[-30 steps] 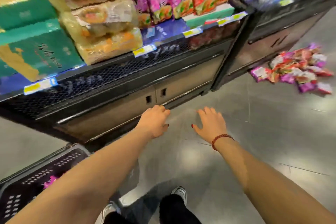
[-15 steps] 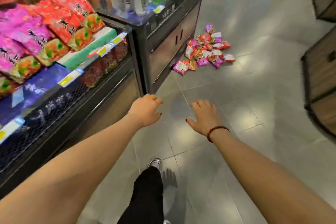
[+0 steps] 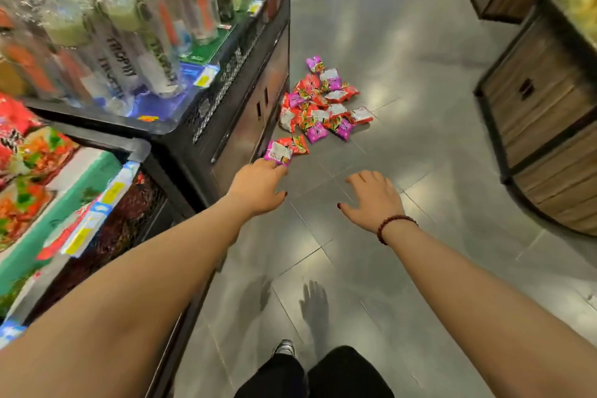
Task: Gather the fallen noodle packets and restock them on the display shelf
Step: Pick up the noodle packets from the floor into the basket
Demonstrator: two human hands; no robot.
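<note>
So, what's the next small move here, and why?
Probably step closer and crouch by the nearest pink packet: both the left hand and right hand are open and empty, and the packet pile lies on the floor ahead.

Dark red nail polish, reddish-brown bead bracelet on right wrist, black trousers, pale laced sneaker.

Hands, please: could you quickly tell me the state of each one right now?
Left hand: open, fingers loosely curled, holding nothing; the purple packet past it lies on the floor.
Right hand: open, fingers relaxed, holding nothing.
</note>
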